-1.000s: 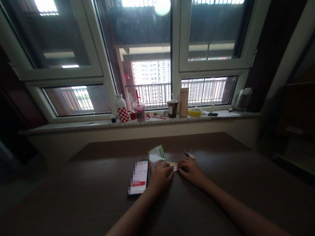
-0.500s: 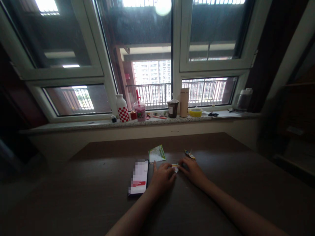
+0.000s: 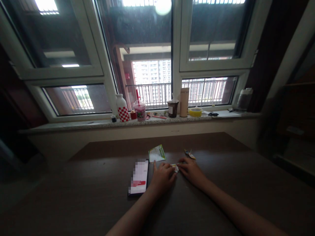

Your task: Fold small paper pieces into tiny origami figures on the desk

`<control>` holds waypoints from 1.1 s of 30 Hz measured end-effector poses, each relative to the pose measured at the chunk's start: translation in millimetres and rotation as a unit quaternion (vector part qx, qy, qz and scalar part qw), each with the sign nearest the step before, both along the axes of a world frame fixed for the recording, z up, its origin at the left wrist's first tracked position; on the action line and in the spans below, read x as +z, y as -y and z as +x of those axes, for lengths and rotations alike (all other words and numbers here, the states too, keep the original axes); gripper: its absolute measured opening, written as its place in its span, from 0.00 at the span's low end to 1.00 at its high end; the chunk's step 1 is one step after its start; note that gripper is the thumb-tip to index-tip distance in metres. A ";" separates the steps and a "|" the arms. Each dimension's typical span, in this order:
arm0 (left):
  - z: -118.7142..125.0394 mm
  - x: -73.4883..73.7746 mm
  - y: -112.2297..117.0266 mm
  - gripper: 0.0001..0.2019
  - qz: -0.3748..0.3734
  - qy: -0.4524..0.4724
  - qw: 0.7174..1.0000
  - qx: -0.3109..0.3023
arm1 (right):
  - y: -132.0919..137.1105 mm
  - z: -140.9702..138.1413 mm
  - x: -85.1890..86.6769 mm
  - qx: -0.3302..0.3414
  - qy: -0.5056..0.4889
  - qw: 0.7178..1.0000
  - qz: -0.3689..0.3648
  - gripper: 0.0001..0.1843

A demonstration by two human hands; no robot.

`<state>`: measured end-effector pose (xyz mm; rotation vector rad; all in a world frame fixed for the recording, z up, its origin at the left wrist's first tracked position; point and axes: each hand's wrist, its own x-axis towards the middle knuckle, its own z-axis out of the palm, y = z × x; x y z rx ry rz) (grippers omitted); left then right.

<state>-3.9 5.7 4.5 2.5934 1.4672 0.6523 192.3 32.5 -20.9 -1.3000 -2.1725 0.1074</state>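
A small white-and-yellow piece (image 3: pixel 175 167), perhaps folded paper, lies on the brown table between my hands. My left hand (image 3: pixel 162 177) grips its left edge with curled fingers, the index finger pointing forward. On the right edge, the fingertips of my right hand (image 3: pixel 191 169) are pinched together. My fingers cover part of the piece. Just beyond my left hand is a green-and-white paper packet (image 3: pixel 157 154). A small crumpled colourful scrap (image 3: pixel 189 154) sits beyond my right hand. To the left of my left hand is a phone (image 3: pixel 139 178) with a lit screen.
Along the windowsill (image 3: pixel 98 124) stand a checkered bottle (image 3: pixel 122 109), a pink cup with a straw (image 3: pixel 139 111), a dark drink cup (image 3: pixel 172 108), a tan flask (image 3: pixel 184 102), a yellow tape roll (image 3: pixel 195 112) and scissors (image 3: pixel 213 114). The table's far edge is below the sill.
My right fingertips have shifted slightly at the small piece, whose visible shape is a little different. My left hand has barely moved. The packet, scrap and phone stay where they were.
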 end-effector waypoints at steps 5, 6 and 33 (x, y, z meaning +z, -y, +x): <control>0.0 -2.3 -1.5 0.12 0.003 0.006 1.000 -0.003 | 1.2 -1.6 2.3 -0.002 0.016 1.000 -0.008 0.13; 0.0 -2.3 -1.7 0.12 0.003 0.005 1.000 -0.003 | 1.5 -2.0 2.7 -0.004 0.019 1.000 -0.010 0.13; 3.7 0.1 -3.9 0.14 -0.005 -0.008 1.000 0.007 | -0.7 -3.5 0.0 -0.010 0.015 0.999 -0.036 0.13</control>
